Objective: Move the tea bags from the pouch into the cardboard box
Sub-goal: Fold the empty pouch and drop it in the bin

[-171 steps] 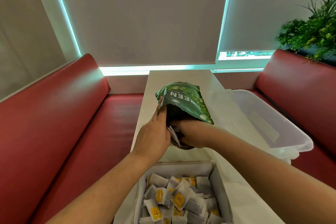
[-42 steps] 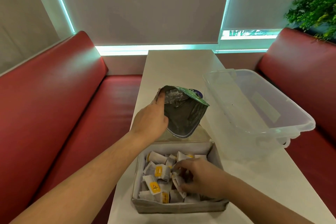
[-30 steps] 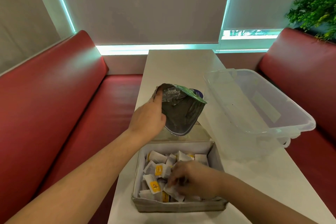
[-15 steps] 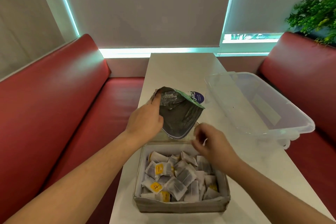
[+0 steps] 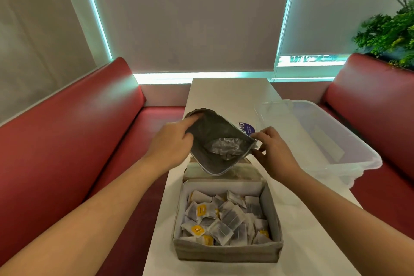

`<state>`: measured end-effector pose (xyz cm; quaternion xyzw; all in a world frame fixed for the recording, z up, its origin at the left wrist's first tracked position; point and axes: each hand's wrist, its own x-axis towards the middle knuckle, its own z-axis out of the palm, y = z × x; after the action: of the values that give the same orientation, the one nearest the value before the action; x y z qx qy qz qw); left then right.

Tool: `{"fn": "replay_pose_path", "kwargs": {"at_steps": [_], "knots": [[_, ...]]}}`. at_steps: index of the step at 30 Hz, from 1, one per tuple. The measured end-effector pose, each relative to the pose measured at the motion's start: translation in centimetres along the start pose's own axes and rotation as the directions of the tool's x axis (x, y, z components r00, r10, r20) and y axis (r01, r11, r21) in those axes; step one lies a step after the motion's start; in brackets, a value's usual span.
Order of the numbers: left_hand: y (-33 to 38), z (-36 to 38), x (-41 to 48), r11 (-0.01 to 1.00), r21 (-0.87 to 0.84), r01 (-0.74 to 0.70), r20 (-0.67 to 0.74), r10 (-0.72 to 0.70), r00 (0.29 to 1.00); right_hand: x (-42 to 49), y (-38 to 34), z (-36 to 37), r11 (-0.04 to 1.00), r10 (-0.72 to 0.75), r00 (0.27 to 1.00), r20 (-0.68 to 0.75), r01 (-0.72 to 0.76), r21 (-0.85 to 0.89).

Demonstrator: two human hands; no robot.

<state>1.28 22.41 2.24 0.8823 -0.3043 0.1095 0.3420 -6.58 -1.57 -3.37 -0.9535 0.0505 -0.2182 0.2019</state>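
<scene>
foil-lined pouch [image 5: 218, 139] hangs just above the far edge of the cardboard box [image 5: 226, 250], our left hand [image 5: 172, 145] gripping its rim and right hand [image 5: 272, 149] pinching the opposite lip, while tea bags [image 5: 224, 219] fill the box and we judge few remain inside.

Pouch [image 5: 215, 141] overhangs box's [image 5: 226, 251] far edge; rest stands open.
</scene>
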Motion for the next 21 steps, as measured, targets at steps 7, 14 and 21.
{"fn": "replay_pose_path", "kwargs": {"at_steps": [7, 14, 21], "knots": [[2.1, -3.8, -0.7, 0.979, -0.191, 0.066, -0.008, -0.068, 0.998, -1.0, -1.3, -1.8, 0.995, -0.018, 0.998, -0.062, 0.024, 0.096], [2.1, -4.6, -2.2, 0.800, -0.590, 0.107, -0.181, -0.260, 0.949, -0.6, -3.4, -4.9, 0.865, 0.167, 0.982, -0.083, -0.105, 0.490], [0.8, -1.3, -6.0, 0.665, -0.666, 0.338, 0.253, -0.225, 0.941, 0.0, -5.4, -8.7, 0.695, 0.216, 0.976, -0.028, -0.134, 0.707]]}}
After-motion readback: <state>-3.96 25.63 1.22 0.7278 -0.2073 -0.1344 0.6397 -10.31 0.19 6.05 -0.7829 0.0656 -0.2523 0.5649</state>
